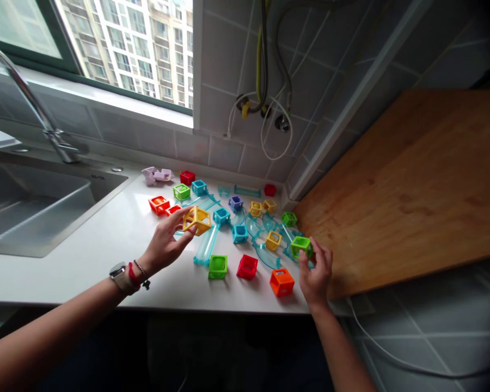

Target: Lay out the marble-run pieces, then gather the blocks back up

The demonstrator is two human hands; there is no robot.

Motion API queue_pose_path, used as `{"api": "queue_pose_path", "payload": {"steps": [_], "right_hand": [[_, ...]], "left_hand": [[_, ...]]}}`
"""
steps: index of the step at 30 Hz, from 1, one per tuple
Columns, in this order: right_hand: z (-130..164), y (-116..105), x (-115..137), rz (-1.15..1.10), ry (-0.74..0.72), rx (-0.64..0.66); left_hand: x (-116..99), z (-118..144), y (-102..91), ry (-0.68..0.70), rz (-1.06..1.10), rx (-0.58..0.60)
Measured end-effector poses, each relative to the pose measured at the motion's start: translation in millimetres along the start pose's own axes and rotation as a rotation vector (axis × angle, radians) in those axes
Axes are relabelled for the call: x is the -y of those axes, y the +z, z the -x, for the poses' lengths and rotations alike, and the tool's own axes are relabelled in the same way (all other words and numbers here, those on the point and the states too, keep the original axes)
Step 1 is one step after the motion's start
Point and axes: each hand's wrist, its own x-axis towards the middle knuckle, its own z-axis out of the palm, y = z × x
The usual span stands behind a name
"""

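- The sink (pixel 32 207) is lying at the far left, well apart from the yellow cube (pixel 197 220), my landmark here.
- My left hand (pixel 166 243) is gripping that yellow cube, fingers and thumb pinching its frame and tilting it above the white counter (pixel 106 245).
- A clear blue tube (pixel 206 247) is lying just below the yellow cube, with a green cube (pixel 218 266) at its near end.
- A red cube (pixel 247 267) and an orange cube (pixel 281 282) are sitting further right of the yellow cube, nearer the counter's front edge.
- My right hand (pixel 316 272) is working well right of the yellow cube, fingertips pinching a second green cube (pixel 301 246) beside the wooden board (pixel 412 190).
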Motion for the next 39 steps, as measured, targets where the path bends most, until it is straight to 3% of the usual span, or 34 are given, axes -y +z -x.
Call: {"api": "queue_pose_path", "payload": {"steps": [6, 9, 12, 15, 17, 21, 27, 34, 36, 39], "right_hand": [[-12, 27, 60, -0.282, 0.007, -0.164], [-6, 36, 93, -0.409, -0.025, -0.072], [-9, 45, 110, -0.518, 0.023, 0.143], [-29, 56, 111, -0.595, 0.087, 0.385], [-46, 61, 108, -0.598, 0.084, 0.48], [-68, 62, 101, -0.505, 0.063, 0.52], [-60, 51, 99, -0.55, 0.104, 0.582], [-51, 50, 91, -0.605, 0.163, 0.497], [-48, 51, 87, -0.616, 0.179, 0.421], [-45, 53, 81, -0.636, 0.22, 0.251]], "left_hand": [[-17, -27, 38.2, 0.032, 0.236, 0.119], [-17, -26, 55.6, 0.116, 0.261, 0.196], [-12, -23, 63.2, 0.154, 0.298, 0.279], [-4, -20, 62.3, 0.078, 0.337, 0.217], [-1, -19, 59.6, 0.017, 0.334, 0.155], [1, -21, 56.5, -0.135, 0.47, 0.1], [-10, -23, 58.9, -0.199, 0.599, 0.182], [-8, -25, 63.4, -0.234, 0.637, 0.235], [-4, -25, 62.4, -0.21, 0.572, 0.227], [1, -28, 56.0, -0.058, 0.305, 0.232]]}}
